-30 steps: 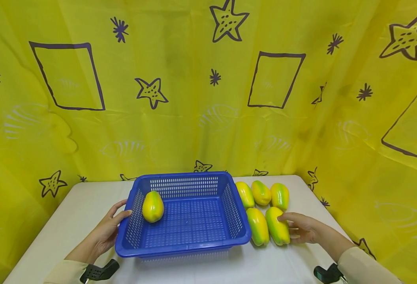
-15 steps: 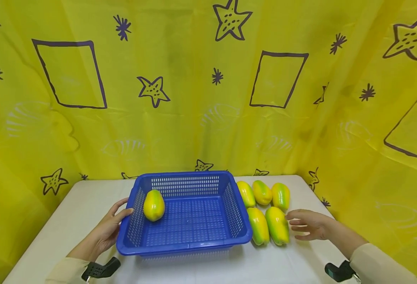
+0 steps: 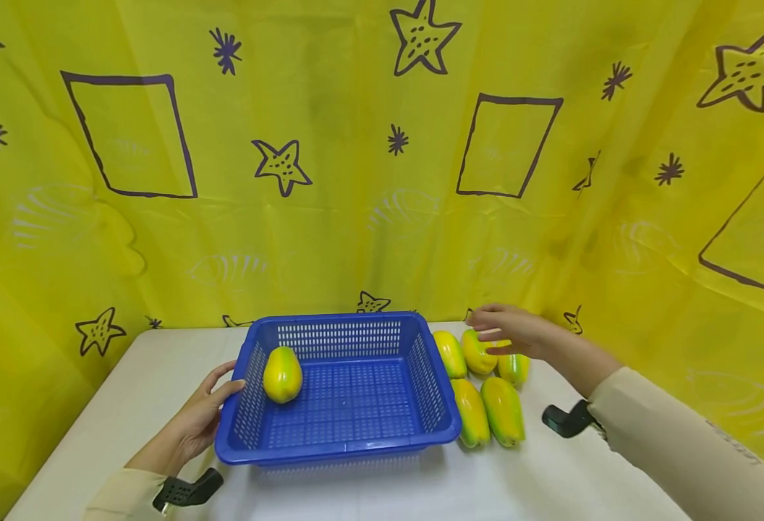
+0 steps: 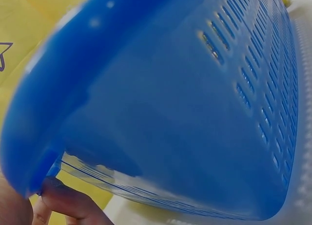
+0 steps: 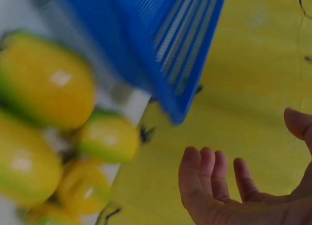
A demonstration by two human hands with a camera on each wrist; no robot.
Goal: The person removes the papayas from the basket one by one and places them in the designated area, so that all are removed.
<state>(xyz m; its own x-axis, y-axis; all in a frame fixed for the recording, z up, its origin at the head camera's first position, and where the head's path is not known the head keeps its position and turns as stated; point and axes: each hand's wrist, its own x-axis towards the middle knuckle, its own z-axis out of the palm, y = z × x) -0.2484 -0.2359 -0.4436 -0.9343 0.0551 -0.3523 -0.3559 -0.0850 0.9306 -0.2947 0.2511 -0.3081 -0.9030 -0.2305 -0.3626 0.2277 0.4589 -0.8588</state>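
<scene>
My left hand (image 3: 194,414) grips the left rim of a blue plastic basket (image 3: 339,454), thumb on top and fingers below; the left wrist view shows the rim pinched between them. Inside the basket, near its left wall, lies one yellow-green papaya (image 3: 283,375). Several more papayas sit in two rows to the right of the basket, among them a front one (image 3: 503,412) and its neighbour (image 3: 469,412). Above the back row hovers my right hand (image 3: 515,331), fingers extended and apart, holding nothing. It partly hides the back-middle papaya (image 3: 477,353) and the back-right papaya (image 3: 514,369).
A white tabletop (image 3: 369,499) carries everything. Yellow patterned curtain (image 3: 343,253) hangs close behind the table and along both sides. A black wrist device (image 3: 188,488) is strapped to the left sleeve, another wrist device (image 3: 567,420) to the right.
From touching the front-right papaya, my right hand has let go, drawn away to the right, then moved up and left over the back row. My left hand has stayed on the rim.
</scene>
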